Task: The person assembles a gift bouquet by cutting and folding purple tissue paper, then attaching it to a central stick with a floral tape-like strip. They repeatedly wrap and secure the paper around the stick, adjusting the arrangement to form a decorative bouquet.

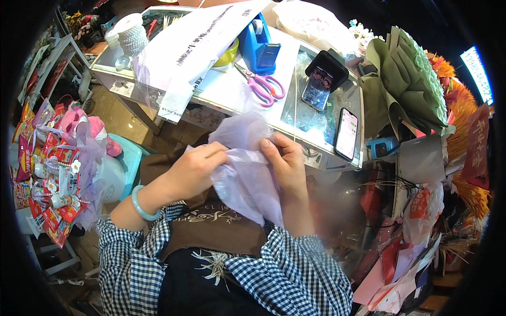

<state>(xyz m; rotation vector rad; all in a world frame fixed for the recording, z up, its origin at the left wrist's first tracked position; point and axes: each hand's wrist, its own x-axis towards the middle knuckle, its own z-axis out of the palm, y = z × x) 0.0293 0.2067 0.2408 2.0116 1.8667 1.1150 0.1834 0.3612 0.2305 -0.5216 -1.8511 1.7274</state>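
I had a thin purple sheet (pixel 246 181) up in front of my brown apron (pixel 211 239), just beside the near edge of the glass-topped surface (pixel 290 120). My left fingers (pixel 217 152) were closed on its left side, and my right fingers (pixel 270 151) pinched it near the upper right, thumb toward me. A pale green bangle (pixel 138 206) circled my left wrist. On the surface lay scissors (pixel 270 94) with purple-pink handles, next to a blue tape dispenser (pixel 258 50); a lit phone (pixel 346 134) lay near its right end.
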